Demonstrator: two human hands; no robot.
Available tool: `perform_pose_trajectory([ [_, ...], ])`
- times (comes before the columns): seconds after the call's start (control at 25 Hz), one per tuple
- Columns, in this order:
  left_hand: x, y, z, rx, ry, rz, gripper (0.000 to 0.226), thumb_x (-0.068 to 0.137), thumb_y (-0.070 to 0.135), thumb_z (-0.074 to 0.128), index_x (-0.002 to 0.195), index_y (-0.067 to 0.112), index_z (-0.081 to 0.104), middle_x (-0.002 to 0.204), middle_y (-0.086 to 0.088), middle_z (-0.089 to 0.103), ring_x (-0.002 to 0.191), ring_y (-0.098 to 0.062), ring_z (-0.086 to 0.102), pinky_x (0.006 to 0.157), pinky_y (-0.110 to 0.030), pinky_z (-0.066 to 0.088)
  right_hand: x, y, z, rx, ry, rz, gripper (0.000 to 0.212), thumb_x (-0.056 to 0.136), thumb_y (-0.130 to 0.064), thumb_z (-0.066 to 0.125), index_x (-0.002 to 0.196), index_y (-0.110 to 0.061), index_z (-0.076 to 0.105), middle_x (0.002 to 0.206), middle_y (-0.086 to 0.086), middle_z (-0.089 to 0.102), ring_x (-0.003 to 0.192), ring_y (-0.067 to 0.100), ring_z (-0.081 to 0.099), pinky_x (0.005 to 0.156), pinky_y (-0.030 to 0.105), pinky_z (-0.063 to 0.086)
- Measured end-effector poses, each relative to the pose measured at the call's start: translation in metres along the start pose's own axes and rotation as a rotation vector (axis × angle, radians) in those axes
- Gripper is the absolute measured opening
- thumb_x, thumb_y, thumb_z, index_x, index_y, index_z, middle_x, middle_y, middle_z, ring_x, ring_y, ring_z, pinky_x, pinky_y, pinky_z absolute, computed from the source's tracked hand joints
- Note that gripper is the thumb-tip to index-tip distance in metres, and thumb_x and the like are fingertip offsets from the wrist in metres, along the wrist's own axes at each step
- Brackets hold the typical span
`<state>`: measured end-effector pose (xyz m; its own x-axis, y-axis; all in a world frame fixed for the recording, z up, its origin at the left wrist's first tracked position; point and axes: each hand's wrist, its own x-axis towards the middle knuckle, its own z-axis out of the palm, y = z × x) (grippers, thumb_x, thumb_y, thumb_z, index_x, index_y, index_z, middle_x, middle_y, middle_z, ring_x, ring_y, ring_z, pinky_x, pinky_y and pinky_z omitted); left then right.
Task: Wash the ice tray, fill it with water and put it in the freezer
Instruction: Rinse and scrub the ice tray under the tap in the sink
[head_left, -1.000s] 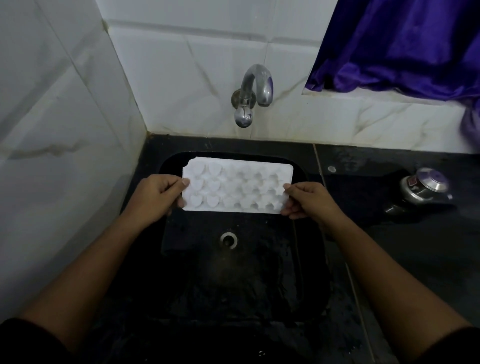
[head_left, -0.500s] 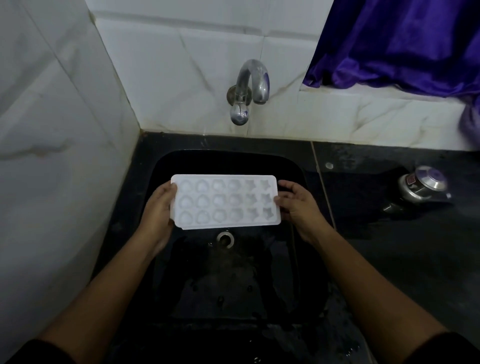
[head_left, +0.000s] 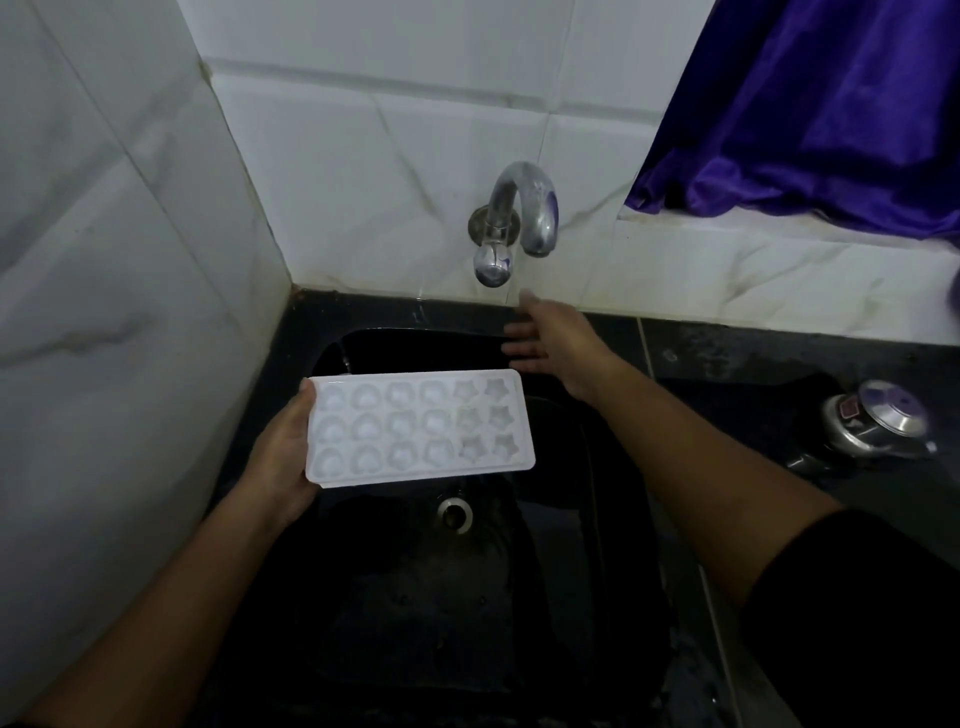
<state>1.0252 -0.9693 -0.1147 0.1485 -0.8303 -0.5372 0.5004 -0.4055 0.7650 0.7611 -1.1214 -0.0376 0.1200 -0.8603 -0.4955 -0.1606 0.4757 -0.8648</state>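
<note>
The white ice tray (head_left: 421, 428) is held cups up and roughly level over the black sink (head_left: 561, 597), above its left half. It has three rows of six cups: rounded shapes in the four left columns, stars in the two right ones. Whether the cups hold water is hard to tell.

The left hand (head_left: 283, 457) grips the tray by its left short end, thumb on the top rim and fingers curled underneath. The right hand (head_left: 550, 338) holds nothing. It is stretched out over the far edge of the sink with fingers straight and slightly spread, its fingertips just below and right of the tap (head_left: 511, 223), with a small gap showing between them.

The drain (head_left: 454, 512) sits just nearer than the tray's near edge. The tap comes out of the white tiled wall (head_left: 363, 182). On the dark wet counter (head_left: 753, 364) to the right lies a metal lid (head_left: 878, 426), and a purple cloth (head_left: 821, 114) hangs at far right.
</note>
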Motion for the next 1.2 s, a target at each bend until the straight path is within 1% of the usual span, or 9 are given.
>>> perform_pose_trajectory([
  [0.24, 0.014, -0.002, 0.002, -0.007, 0.033, 0.015, 0.074, 0.093, 0.067, 0.052, 0.14, 0.011, 0.064, 0.133, -0.017, 0.072, 0.121, -0.037, 0.07, 0.094, -0.05, 0.055, 0.04, -0.049, 0.019, 0.081, -0.061, -0.054, 0.041, 0.11, -0.035, 0.046, 0.137, -0.005, 0.05, 0.119, 0.018, 0.067, 0.083, 0.027, 0.073, 0.067, 0.039, 0.063],
  [0.36, 0.019, -0.002, 0.004, -0.025, 0.048, 0.001, 0.068, 0.102, 0.063, 0.046, 0.14, 0.009, 0.064, 0.131, -0.018, 0.073, 0.12, -0.038, 0.07, 0.09, -0.048, 0.056, 0.048, -0.048, 0.02, 0.031, -0.02, -0.09, 0.035, 0.108, -0.029, 0.054, 0.13, -0.003, 0.052, 0.113, 0.022, 0.069, 0.078, 0.025, 0.073, 0.073, 0.039, 0.062],
  [0.56, 0.021, -0.005, 0.01, -0.024, 0.082, -0.003, 0.067, 0.1, 0.062, 0.049, 0.139, 0.01, 0.065, 0.13, -0.017, 0.073, 0.119, -0.036, 0.071, 0.088, -0.047, 0.057, 0.054, -0.046, 0.021, -0.024, 0.068, -0.161, 0.046, 0.099, -0.034, 0.069, 0.127, 0.0, 0.057, 0.101, 0.02, 0.071, 0.078, 0.029, 0.074, 0.069, 0.038, 0.062],
  [0.68, 0.018, -0.006, 0.014, -0.025, 0.089, -0.002, 0.074, 0.089, 0.065, 0.057, 0.138, 0.01, 0.066, 0.128, -0.017, 0.074, 0.118, -0.036, 0.072, 0.086, -0.046, 0.057, 0.053, -0.045, 0.023, -0.065, 0.124, -0.208, 0.042, 0.091, -0.041, 0.077, 0.11, -0.008, 0.061, 0.099, 0.022, 0.075, 0.087, 0.036, 0.077, 0.077, 0.046, 0.064],
  [0.8, 0.016, -0.006, 0.015, -0.029, 0.094, 0.002, 0.071, 0.09, 0.064, 0.056, 0.137, 0.011, 0.067, 0.127, -0.016, 0.075, 0.114, -0.035, 0.074, 0.085, -0.046, 0.058, 0.05, -0.044, 0.021, -0.091, 0.142, -0.228, 0.03, 0.092, -0.042, 0.075, 0.097, -0.017, 0.06, 0.102, 0.018, 0.075, 0.087, 0.033, 0.077, 0.078, 0.045, 0.065],
  [0.92, 0.014, -0.005, 0.014, -0.039, 0.098, 0.007, 0.07, 0.09, 0.063, 0.056, 0.135, 0.011, 0.068, 0.126, -0.015, 0.075, 0.112, -0.033, 0.074, 0.082, -0.044, 0.06, 0.033, -0.037, 0.015, -0.034, 0.067, -0.147, 0.031, 0.102, -0.04, 0.062, 0.112, -0.011, 0.063, 0.106, 0.014, 0.07, 0.092, 0.031, 0.072, 0.075, 0.04, 0.061],
  [1.04, 0.014, -0.004, 0.015, -0.044, 0.079, 0.004, 0.059, 0.103, 0.059, 0.046, 0.13, 0.012, 0.069, 0.121, -0.013, 0.077, 0.104, -0.029, 0.077, 0.073, -0.038, 0.064, 0.008, -0.003, 0.005, -0.092, 0.053, -0.015, 0.032, 0.105, -0.047, 0.052, 0.111, -0.017, 0.063, 0.106, 0.009, 0.071, 0.095, 0.028, 0.073, 0.073, 0.036, 0.059],
  [1.12, 0.015, -0.003, 0.018, -0.051, 0.088, -0.007, 0.057, 0.105, 0.058, 0.043, 0.128, 0.013, 0.069, 0.12, -0.012, 0.078, 0.101, -0.028, 0.078, 0.074, -0.039, 0.063, -0.005, 0.028, -0.004, -0.112, 0.036, 0.048, 0.039, 0.107, -0.046, 0.049, 0.121, -0.015, 0.067, 0.108, 0.008, 0.075, 0.097, 0.027, 0.074, 0.076, 0.037, 0.061],
  [1.2, 0.016, -0.002, 0.023, -0.05, 0.092, -0.013, 0.055, 0.107, 0.057, 0.041, 0.128, 0.015, 0.069, 0.12, -0.011, 0.078, 0.1, -0.026, 0.079, 0.075, -0.04, 0.061, -0.019, 0.051, -0.008, -0.081, 0.013, 0.088, 0.038, 0.108, -0.043, 0.047, 0.117, -0.015, 0.071, 0.105, 0.006, 0.078, 0.095, 0.024, 0.076, 0.077, 0.037, 0.062],
])
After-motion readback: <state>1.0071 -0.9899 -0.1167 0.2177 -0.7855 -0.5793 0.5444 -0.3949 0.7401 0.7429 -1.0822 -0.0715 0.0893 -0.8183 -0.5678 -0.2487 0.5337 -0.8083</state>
